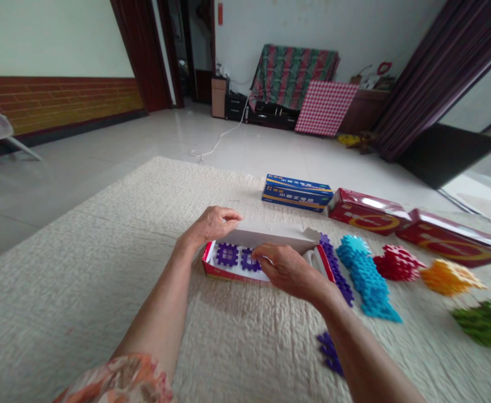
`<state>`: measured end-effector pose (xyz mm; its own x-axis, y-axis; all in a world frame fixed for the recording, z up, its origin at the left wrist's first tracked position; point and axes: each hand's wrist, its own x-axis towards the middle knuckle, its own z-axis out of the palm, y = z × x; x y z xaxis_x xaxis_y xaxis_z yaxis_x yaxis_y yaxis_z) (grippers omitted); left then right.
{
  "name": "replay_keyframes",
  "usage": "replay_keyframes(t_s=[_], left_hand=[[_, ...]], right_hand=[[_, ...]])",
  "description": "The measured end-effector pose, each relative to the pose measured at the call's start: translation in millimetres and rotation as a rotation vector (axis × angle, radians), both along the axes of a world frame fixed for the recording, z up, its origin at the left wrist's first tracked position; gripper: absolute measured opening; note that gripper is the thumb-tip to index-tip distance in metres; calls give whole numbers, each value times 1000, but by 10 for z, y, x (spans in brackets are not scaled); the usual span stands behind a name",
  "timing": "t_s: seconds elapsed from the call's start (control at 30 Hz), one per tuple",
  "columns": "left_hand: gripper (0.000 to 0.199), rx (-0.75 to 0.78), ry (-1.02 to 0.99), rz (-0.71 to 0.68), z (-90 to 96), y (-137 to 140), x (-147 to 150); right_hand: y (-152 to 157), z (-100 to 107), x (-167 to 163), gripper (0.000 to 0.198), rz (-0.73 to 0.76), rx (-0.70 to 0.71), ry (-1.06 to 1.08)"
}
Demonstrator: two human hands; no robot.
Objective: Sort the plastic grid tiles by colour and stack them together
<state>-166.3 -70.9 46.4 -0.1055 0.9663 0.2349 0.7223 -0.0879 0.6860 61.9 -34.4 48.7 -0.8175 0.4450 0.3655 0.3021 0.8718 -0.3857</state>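
A shallow red box (235,274) with a white inside lies on the textured mat, its white lid (274,232) raised at the back. My left hand (212,225) is closed at the lid's left end, thumb and fingers on its edge. Inside the box lies a purple window-shaped building piece (221,255). Beside it, my right hand (285,267) pinches a second purple building piece (248,264) at its right side; my fingers partly cover it. A row of purple pieces (338,274) stands just right of the box. More purple pieces (330,352) lie nearer me, partly behind my right forearm.
To the right lie piles of blue pieces (367,282), red pieces (397,263), yellow pieces (449,277) and green pieces (486,323). Behind them stand a blue box (296,197) and two red boxes, one nearer the middle (367,212), one farther right (459,238). The mat (103,268) extends left.
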Motion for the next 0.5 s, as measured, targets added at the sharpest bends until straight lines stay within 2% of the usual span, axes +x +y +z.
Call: replay_keyframes(t_s=[0.1, 0.23, 0.4, 0.5], left_hand=[[25, -7, 1, 5, 8, -4, 2], [25, -22, -5, 15, 30, -8, 27], [27, -49, 18, 12, 35, 2, 39], [30, -57, 36, 6, 13, 18, 28]], right_hand=[[1, 68, 6, 26, 82, -105, -143], [7, 263, 222, 26, -3, -144, -91], [100, 506, 800, 21, -254, -108, 37], [184, 502, 1176, 21, -423, -89, -60]])
